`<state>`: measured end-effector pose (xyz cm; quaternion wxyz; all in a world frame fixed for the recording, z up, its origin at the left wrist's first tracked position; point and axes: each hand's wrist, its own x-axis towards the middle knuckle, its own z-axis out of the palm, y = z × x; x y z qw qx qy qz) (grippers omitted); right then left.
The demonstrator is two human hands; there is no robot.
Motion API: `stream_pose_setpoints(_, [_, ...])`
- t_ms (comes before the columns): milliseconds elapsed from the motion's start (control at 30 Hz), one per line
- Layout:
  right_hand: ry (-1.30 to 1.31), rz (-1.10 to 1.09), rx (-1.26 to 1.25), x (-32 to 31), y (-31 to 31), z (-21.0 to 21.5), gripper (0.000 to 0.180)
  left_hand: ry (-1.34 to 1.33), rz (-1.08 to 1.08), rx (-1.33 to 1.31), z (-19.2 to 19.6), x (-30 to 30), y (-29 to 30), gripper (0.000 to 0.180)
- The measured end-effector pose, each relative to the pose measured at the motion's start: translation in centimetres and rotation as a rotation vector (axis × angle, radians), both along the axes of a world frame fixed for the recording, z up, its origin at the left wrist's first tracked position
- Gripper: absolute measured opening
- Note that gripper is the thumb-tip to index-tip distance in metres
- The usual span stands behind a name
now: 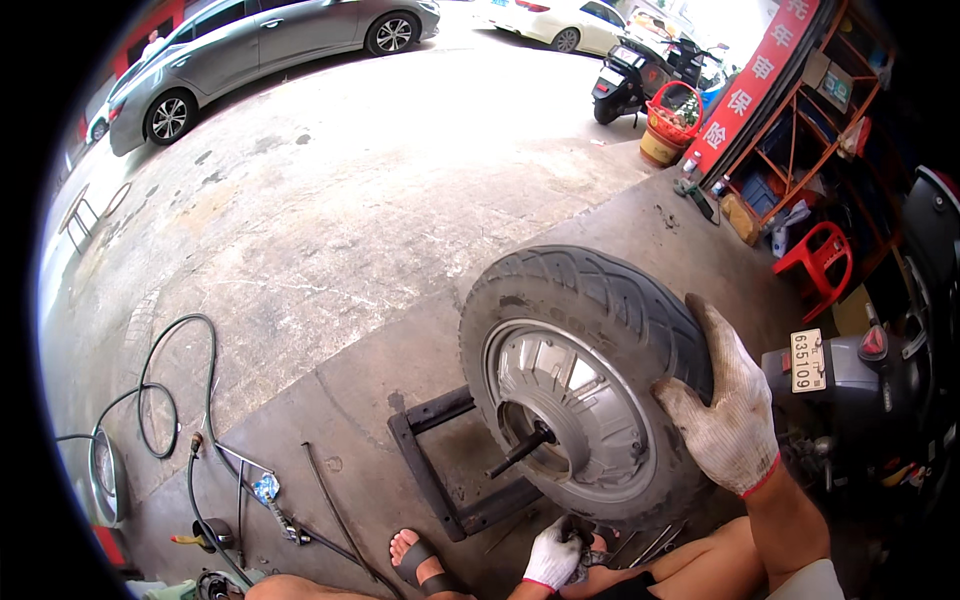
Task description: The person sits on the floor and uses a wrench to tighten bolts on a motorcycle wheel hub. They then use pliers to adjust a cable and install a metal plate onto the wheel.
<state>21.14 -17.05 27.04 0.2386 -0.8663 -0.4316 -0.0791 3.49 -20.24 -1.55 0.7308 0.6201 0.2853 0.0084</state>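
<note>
A scooter wheel with a black tyre (630, 300) and a silver hub (610, 440) stands tilted in front of me, a dark axle jutting from its middle. My right hand (725, 415), in a white knit glove, grips the tyre's right side, thumb on the sidewall and fingers over the tread. Low beneath the wheel is my left hand (553, 555), gloved too, its dark-stained fingers closed; what they hold, if anything, I cannot make out. A dark rectangular metal frame (425, 470) lies on the floor beside and partly under the wheel.
At left are a looped black hose (210, 400), a long pry bar (335, 510) and a round basin (108, 475). A parked scooter (850, 370), a red plastic chair (820, 265) and a shelf rack (790, 140) stand at right. Outside, a grey car (270, 45) is parked.
</note>
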Motion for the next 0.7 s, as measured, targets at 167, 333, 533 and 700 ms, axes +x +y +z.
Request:
stream_pose_setpoints(167, [-0.015,0.024,-0.005,0.2,0.4,0.0,0.071,0.018,0.097,-0.328,-1.8,0.4,-1.2,0.032])
stream_pose_setpoints(333, [-0.022,-0.018,-0.037,0.3,-0.2,-0.1,0.071,-0.011,0.050,-0.223,-1.9,-0.1,-1.2,0.019])
stream_pose_setpoints(533, [-0.051,-0.028,-0.025,-0.7,-0.6,0.2,0.069,0.023,-0.070,0.074,3.5,-0.2,1.6,0.024])
stream_pose_setpoints(700, [0.045,-0.042,-0.085,-0.7,-1.1,0.9,0.064,-0.225,0.227,0.177,10.3,-0.7,2.4,0.018])
